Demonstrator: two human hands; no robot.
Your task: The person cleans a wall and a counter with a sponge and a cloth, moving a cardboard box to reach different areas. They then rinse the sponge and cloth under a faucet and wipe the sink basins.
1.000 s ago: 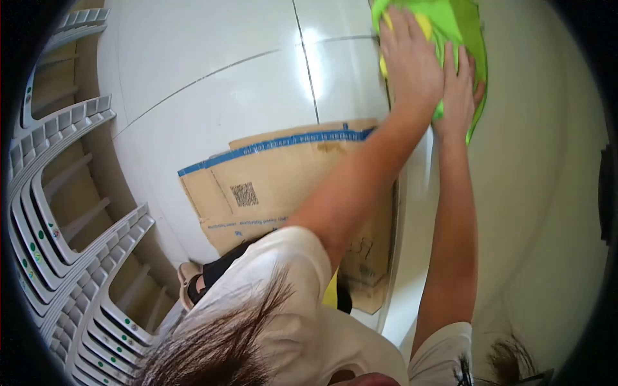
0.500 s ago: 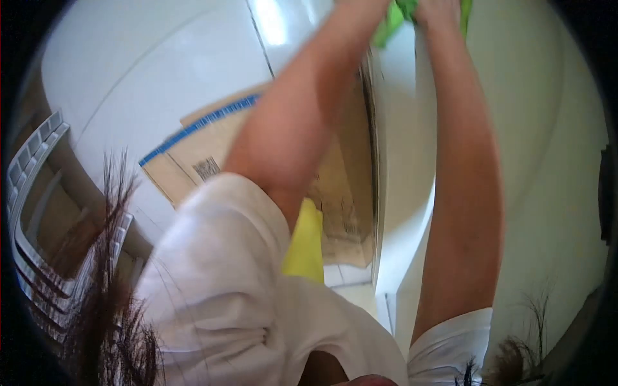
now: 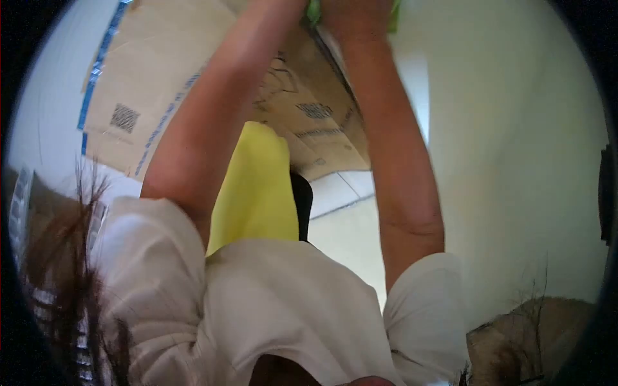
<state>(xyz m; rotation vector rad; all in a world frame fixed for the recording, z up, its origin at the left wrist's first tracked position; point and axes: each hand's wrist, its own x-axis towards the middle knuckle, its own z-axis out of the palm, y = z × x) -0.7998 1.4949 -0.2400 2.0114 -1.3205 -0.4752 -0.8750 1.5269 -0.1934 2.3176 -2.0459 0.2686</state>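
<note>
At the top edge, my right hand (image 3: 357, 18) is partly in view, closed around a bright green cloth (image 3: 313, 11) that shows on both sides of it. The fingertips are hidden. My left forearm (image 3: 212, 109) reaches up beside it and runs out of the frame, so the left hand itself is cut off. Just below the hands lies flattened brown cardboard (image 3: 151, 71) with printed codes and blue tape along one edge. A pale wall or panel (image 3: 502, 128) stands close to my right arm.
Yellow clothing (image 3: 261, 186) shows below my white shirt, over the cardboard. Pale tiled floor (image 3: 338, 196) shows beneath. A white slatted rack or chair (image 3: 22, 199) is at the far left, and a dark object (image 3: 605, 193) sits at the right edge.
Both arms have shifted left in view with the green cloth. The cardboard now appears larger and higher, and more of the yellow clothing shows. The white panel edge between my arms is mostly hidden.
</note>
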